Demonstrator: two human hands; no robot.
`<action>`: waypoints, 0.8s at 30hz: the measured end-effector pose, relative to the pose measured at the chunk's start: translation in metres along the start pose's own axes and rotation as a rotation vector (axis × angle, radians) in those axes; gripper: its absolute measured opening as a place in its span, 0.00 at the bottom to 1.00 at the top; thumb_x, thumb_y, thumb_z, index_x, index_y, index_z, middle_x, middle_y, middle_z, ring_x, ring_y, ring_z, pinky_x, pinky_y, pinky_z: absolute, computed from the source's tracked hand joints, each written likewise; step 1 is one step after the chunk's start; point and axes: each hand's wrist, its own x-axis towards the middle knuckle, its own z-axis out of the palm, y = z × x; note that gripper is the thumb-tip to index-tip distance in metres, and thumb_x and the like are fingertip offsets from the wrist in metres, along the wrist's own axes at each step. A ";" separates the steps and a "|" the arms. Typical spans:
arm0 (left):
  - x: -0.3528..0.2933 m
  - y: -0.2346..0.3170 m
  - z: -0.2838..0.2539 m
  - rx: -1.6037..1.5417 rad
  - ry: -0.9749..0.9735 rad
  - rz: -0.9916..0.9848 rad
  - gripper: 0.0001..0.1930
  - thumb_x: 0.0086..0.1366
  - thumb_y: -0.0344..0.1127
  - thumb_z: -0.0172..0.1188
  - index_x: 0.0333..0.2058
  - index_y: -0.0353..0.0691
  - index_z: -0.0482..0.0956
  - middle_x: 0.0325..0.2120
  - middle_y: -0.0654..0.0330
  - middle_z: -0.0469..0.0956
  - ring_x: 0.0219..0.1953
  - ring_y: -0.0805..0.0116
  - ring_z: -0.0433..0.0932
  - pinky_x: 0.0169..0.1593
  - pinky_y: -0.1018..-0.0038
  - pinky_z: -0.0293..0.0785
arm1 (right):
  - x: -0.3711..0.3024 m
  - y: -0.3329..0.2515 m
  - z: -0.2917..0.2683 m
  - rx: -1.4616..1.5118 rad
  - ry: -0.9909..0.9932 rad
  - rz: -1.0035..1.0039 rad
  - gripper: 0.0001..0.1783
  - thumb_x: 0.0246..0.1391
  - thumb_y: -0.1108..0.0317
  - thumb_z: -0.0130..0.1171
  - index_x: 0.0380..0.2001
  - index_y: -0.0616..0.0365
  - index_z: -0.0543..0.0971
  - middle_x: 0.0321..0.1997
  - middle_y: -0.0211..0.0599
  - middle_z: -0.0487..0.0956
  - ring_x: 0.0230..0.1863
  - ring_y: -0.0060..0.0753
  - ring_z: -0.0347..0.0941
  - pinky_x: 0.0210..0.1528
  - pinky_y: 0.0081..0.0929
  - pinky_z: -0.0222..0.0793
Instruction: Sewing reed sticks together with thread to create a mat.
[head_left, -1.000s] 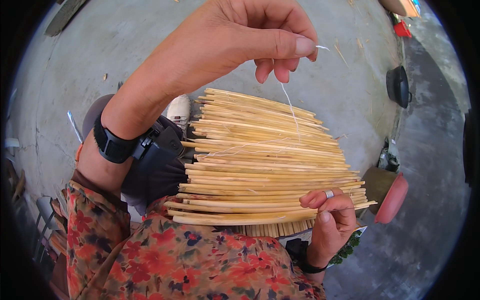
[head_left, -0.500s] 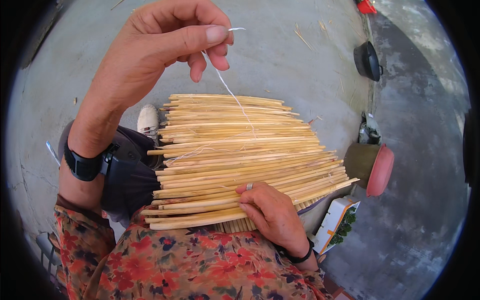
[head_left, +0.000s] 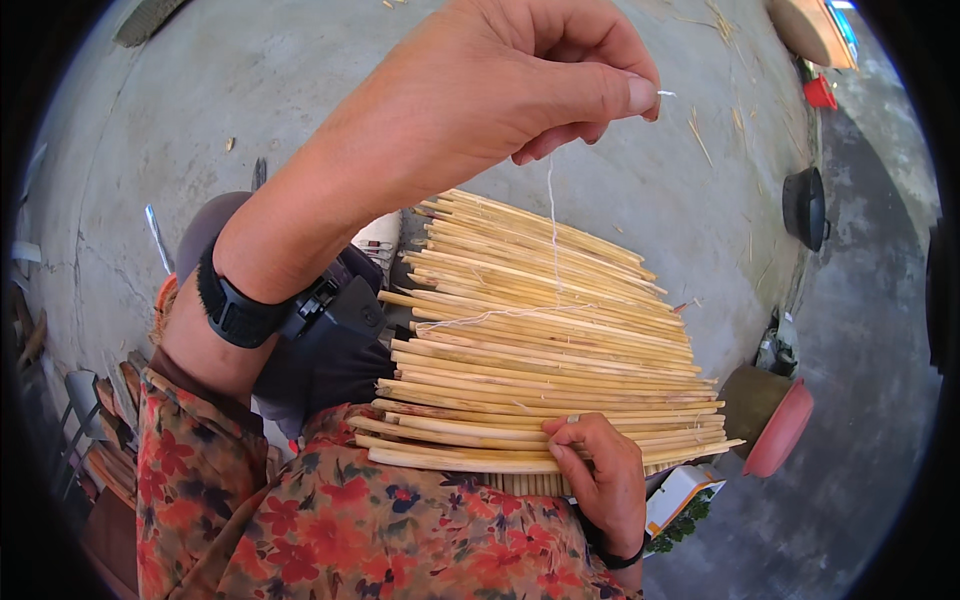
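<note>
My left hand (head_left: 560, 75) is raised above the far side of a mat of pale dry stalks (head_left: 560, 365), its thumb and fingertips pinched on a thin white string (head_left: 555, 220). A short tail of the string sticks out past the thumb. From the hand the string drops to the middle of the mat; another loose length lies across the stalks. The mat rests on my lap, its stalks side by side with uneven ends. My right hand (head_left: 607, 475) grips the mat's near edge, fingers curled over the closest stalks; its underside fingers are hidden.
A black basin (head_left: 803, 208) and a red container (head_left: 820, 93) stand far right. Nearer are a pink-rimmed basin (head_left: 780, 430) and a white box (head_left: 683, 497) with green leaves. Loose stalk bits (head_left: 700, 137) lie on the concrete floor. Wood pieces (head_left: 110, 470) are at left.
My left hand has moved to the right with the string still pinched. The view has shifted, so the mat and floor things appear further right and lower. My right hand keeps its hold.
</note>
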 end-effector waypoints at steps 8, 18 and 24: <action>-0.001 -0.011 -0.011 -0.047 0.050 0.033 0.07 0.61 0.32 0.54 0.34 0.34 0.75 0.17 0.69 0.69 0.16 0.86 0.61 0.18 0.88 0.56 | 0.002 -0.002 -0.001 0.005 -0.029 0.022 0.07 0.44 0.77 0.57 0.29 0.59 0.71 0.29 0.39 0.77 0.30 0.39 0.74 0.31 0.28 0.67; 0.005 0.000 -0.008 0.126 0.285 0.148 0.07 0.61 0.32 0.55 0.32 0.34 0.76 0.15 0.67 0.69 0.14 0.84 0.62 0.17 0.88 0.58 | 0.003 0.002 -0.004 0.038 -0.056 0.025 0.06 0.44 0.78 0.56 0.28 0.60 0.72 0.31 0.41 0.77 0.31 0.37 0.74 0.31 0.25 0.68; 0.007 0.000 -0.009 0.151 0.349 0.176 0.08 0.61 0.34 0.55 0.31 0.33 0.76 0.15 0.67 0.69 0.14 0.84 0.62 0.17 0.88 0.57 | 0.003 0.001 -0.005 0.037 -0.045 0.017 0.06 0.44 0.78 0.56 0.28 0.60 0.72 0.31 0.41 0.77 0.30 0.37 0.74 0.31 0.24 0.69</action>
